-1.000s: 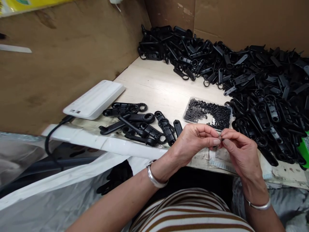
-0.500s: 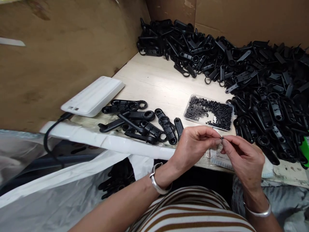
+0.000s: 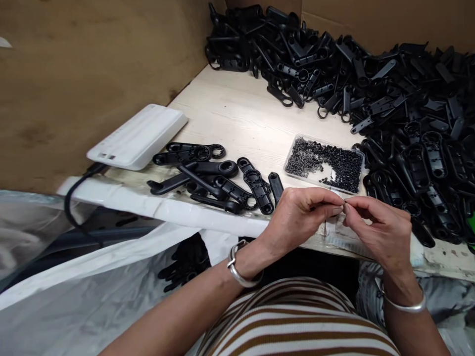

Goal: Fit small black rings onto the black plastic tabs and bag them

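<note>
My left hand (image 3: 297, 217) and my right hand (image 3: 382, 227) meet fingertip to fingertip over the table's front edge, each in a pinch. Between them is a tiny dark piece (image 3: 344, 203), mostly covered by the fingers, so its kind cannot be made out. Just beyond the hands lies a clear plastic box (image 3: 359, 190), holding small black pieces on its right side and small metallic-looking bits on its left. To the left of my left hand, several black plastic handle-like parts (image 3: 256, 185) with ring ends lie in a loose group.
A large heap of black plastic parts (image 3: 334, 74) covers the back and right of the table (image 3: 230, 109). At left, a white flat device (image 3: 137, 136) with a black cable (image 3: 69, 207) stands near a cardboard wall (image 3: 92, 59). White plastic sheeting (image 3: 111, 291) hangs below the edge.
The camera view has shifted slightly, so the table things sit higher in view. Both hands stay pinched together, and the small dark piece between them is now more hidden by the fingertips.
</note>
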{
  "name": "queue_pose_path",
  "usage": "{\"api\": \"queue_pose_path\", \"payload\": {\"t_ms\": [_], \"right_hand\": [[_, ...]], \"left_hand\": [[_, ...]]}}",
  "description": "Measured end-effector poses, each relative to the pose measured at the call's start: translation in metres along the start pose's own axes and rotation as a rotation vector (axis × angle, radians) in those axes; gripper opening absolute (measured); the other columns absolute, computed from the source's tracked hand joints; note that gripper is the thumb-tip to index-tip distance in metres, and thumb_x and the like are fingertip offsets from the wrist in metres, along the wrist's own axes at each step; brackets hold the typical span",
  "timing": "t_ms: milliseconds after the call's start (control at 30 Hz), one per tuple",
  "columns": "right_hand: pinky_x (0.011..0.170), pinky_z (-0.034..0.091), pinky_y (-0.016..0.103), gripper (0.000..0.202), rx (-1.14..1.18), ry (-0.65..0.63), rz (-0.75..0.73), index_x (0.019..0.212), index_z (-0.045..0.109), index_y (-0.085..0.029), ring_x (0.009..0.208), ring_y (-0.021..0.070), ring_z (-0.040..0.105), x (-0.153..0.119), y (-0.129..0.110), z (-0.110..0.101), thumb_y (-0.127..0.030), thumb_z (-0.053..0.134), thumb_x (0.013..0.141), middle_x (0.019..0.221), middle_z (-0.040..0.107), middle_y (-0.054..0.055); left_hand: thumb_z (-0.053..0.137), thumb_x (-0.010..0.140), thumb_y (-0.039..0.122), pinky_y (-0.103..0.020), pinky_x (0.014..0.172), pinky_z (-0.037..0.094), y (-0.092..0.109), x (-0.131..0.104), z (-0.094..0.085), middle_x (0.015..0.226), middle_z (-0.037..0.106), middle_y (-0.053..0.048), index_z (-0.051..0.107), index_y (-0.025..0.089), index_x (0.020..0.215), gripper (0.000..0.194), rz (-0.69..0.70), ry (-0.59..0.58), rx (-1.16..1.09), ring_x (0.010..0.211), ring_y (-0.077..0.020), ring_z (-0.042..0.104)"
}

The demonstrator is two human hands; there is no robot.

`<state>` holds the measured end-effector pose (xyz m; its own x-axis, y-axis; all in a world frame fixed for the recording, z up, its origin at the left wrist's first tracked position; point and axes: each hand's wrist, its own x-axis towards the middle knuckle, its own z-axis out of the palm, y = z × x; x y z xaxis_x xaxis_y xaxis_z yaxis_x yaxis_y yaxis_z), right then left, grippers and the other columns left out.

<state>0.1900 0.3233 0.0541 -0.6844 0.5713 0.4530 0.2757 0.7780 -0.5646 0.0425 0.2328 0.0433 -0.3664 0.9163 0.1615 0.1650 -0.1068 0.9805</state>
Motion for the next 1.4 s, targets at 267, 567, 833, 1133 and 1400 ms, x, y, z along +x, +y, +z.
{"api": "queue_pose_path", "payload": {"t_ms": [267, 567, 833, 1133, 1400], "right_hand": [[0.053, 0.051, 0.021, 0.010, -0.040, -0.077, 0.124, 0.080, 0.068, -0.018, 0.053, 0.0109, 0.062, -0.014, 0.020, -0.004, -0.021, 0.062, 0.086, 0.069, 0.070, 0.000], [0.061, 0.051, 0.022, 0.011, -0.137, -0.181, -0.023, 0.082, 0.064, -0.017, 0.061, 0.0119, 0.064, -0.021, 0.017, 0.002, -0.013, 0.057, 0.088, 0.073, 0.069, 0.001], [0.064, 0.048, 0.025, 0.015, -0.255, -0.238, -0.107, 0.087, 0.063, -0.015, 0.068, 0.0135, 0.064, -0.028, 0.015, 0.010, -0.014, 0.050, 0.094, 0.079, 0.069, 0.005], [0.058, 0.041, 0.027, 0.024, -0.391, -0.370, -0.107, 0.078, 0.059, -0.017, 0.061, 0.0144, 0.058, -0.022, 0.001, 0.011, -0.015, 0.044, 0.096, 0.075, 0.063, 0.006], [0.057, 0.040, 0.026, 0.020, -0.230, -0.468, 0.237, 0.075, 0.061, -0.018, 0.055, 0.0147, 0.058, -0.010, -0.006, 0.007, -0.021, 0.051, 0.092, 0.064, 0.063, 0.001]], "left_hand": [[0.057, 0.092, 0.014, -0.036, 0.078, 0.041, -0.013, -0.014, -0.023, 0.101, 0.073, -0.007, 0.065, 0.015, 0.095, 0.009, 0.336, -0.160, 0.908, 0.094, -0.0220, 0.066], [0.057, 0.092, 0.016, -0.032, 0.073, 0.034, -0.021, -0.021, -0.010, 0.083, 0.069, -0.002, 0.061, 0.015, 0.087, 0.007, 0.284, -0.216, 0.948, 0.077, -0.0173, 0.057], [0.058, 0.090, 0.012, -0.030, 0.070, 0.033, -0.024, -0.024, -0.007, 0.074, 0.063, -0.001, 0.060, 0.016, 0.083, 0.008, 0.322, -0.153, 0.933, 0.071, -0.0171, 0.052], [0.054, 0.092, 0.011, -0.031, 0.071, 0.034, -0.025, -0.025, -0.008, 0.077, 0.064, -0.001, 0.058, 0.016, 0.085, 0.009, 0.307, -0.181, 0.900, 0.074, -0.0177, 0.054], [0.055, 0.089, 0.007, -0.031, 0.071, 0.037, -0.027, -0.026, -0.007, 0.078, 0.064, -0.001, 0.058, 0.016, 0.085, 0.010, 0.326, -0.150, 0.868, 0.075, -0.0171, 0.055]]}}
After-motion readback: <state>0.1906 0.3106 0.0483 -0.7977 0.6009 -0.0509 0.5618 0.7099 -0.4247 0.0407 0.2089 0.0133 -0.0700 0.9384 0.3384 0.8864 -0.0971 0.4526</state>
